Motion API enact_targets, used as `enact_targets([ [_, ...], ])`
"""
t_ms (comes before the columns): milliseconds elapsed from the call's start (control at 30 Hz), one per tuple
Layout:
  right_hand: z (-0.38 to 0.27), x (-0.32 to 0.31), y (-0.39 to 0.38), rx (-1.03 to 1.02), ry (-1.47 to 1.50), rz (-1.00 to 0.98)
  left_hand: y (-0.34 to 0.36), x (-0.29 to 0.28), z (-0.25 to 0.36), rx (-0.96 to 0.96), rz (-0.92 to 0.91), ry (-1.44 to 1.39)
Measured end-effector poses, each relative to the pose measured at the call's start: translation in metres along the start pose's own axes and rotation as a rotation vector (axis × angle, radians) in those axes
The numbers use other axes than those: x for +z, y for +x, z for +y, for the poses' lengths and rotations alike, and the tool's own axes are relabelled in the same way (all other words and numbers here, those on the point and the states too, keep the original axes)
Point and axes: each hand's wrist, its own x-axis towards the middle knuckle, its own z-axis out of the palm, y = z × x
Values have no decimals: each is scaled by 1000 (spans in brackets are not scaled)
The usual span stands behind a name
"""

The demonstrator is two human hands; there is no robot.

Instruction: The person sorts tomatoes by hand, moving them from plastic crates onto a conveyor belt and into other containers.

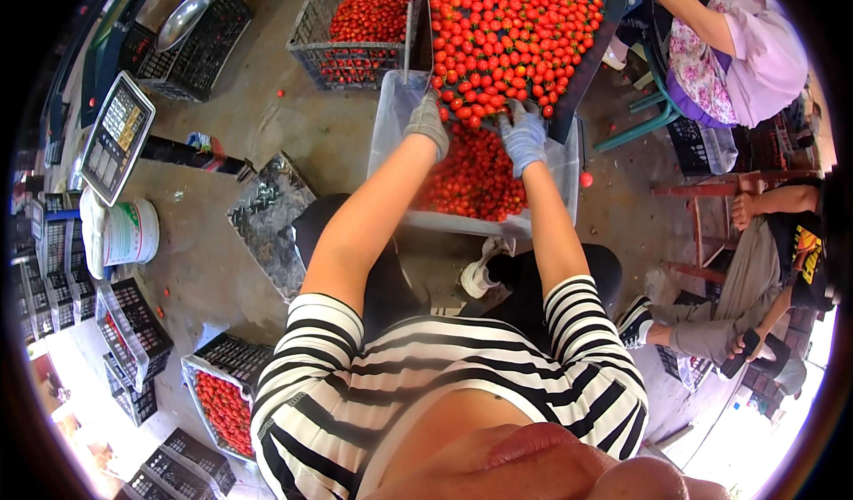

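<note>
Red cherry tomatoes (506,43) cover a sloping dark sorting tray (582,83) in front of me. Below its near edge stands a pale plastic bin (391,118), partly filled with more cherry tomatoes (475,176). My left hand (428,124), in a grey glove, is at the tray's near left corner; its fingers are mostly hidden. My right hand (522,136), in a bluish glove, reaches to the tray's near edge. Its fingers are apart, touching or close to the lowest tomatoes, and I see nothing held in it.
A black crate (311,54) of tomatoes stands beyond the bin, left of the tray. A platform scale (275,220) with a display (117,138) and a white bucket (131,232) are to the left. People sit at right near a green chair (644,120) and red stool (702,225).
</note>
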Motion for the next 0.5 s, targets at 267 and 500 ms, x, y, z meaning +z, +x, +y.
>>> enact_targets([
  [267, -54, 18, 34, -253, -15, 99, 0, 8, -1, -4, -9, -72],
  [500, -73, 16, 24, -285, 46, -172, -9, 0, 6, -36, -42, -90],
])
